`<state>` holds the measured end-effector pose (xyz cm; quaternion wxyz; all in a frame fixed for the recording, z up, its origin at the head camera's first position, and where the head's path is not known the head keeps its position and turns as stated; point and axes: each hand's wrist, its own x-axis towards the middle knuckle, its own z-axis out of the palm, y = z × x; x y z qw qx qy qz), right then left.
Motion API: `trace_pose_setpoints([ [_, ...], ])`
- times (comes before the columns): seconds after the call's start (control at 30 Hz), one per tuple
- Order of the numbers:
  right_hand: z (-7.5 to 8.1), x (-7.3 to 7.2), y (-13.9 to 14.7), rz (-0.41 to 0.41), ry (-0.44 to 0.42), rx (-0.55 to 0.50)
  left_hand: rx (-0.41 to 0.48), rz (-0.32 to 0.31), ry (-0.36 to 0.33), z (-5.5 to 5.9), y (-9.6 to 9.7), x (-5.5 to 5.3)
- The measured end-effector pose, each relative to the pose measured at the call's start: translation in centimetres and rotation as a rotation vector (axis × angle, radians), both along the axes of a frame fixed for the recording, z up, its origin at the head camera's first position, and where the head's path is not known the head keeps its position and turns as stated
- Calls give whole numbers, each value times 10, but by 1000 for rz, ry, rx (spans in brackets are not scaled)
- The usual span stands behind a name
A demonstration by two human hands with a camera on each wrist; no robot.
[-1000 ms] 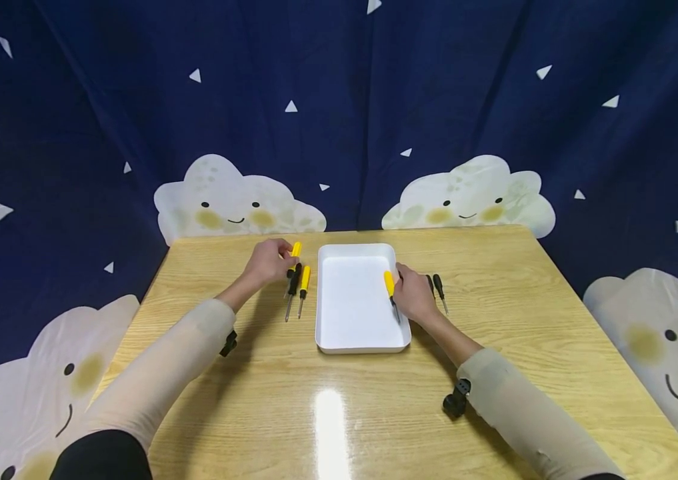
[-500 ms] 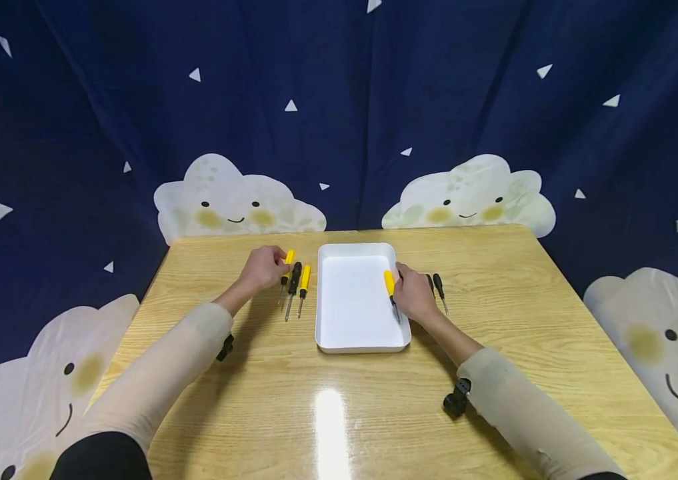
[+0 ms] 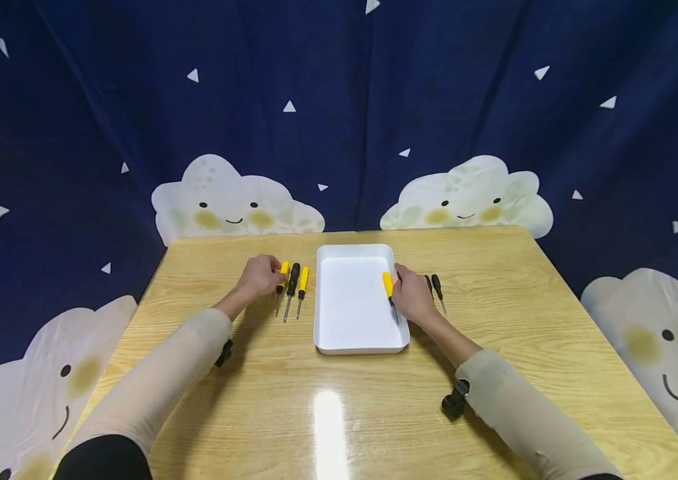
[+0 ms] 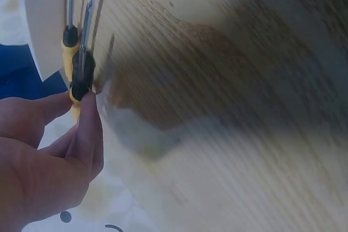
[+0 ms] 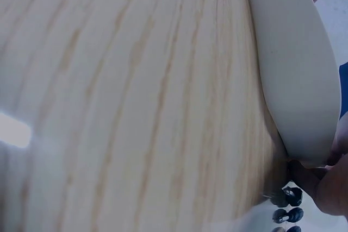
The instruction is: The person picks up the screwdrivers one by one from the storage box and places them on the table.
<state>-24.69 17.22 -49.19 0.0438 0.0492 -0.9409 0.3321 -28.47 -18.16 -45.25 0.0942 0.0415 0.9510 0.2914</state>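
My left hand (image 3: 259, 275) pinches a yellow-handled screwdriver (image 4: 79, 85) between thumb and fingertips, its shaft pointing toward me. Just right of it lie a black-handled screwdriver (image 3: 293, 280) and another yellow-handled screwdriver (image 3: 303, 280), side by side on the table. The white tray (image 3: 355, 350) stands right of these. At its right wall my right hand (image 3: 413, 297) grips the rim, the thumb outside in the right wrist view and the other fingers partly hidden. Inside the tray, along that wall, rests a third yellow-handled screwdriver (image 3: 388, 283) with its tip toward me.
Beyond the right hand lie dark-handled screwdrivers (image 3: 438, 287), partly covered by the hand in the head view. The wooden table (image 3: 243, 407) extends in front of the tray. A dark blue curtain (image 3: 339, 100) with printed clouds hangs behind the table.
My left hand has moved left and toward me with the yellow-handled screwdriver, bringing it from over the black-handled one to its left. The right hand and tray hold their place.
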Motion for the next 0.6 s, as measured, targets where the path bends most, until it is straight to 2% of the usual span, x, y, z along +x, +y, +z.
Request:
trace_pose_setpoints([
  [0.6,-1,0,0,0,13,-3,-13,8,-8,-16,-3,0],
])
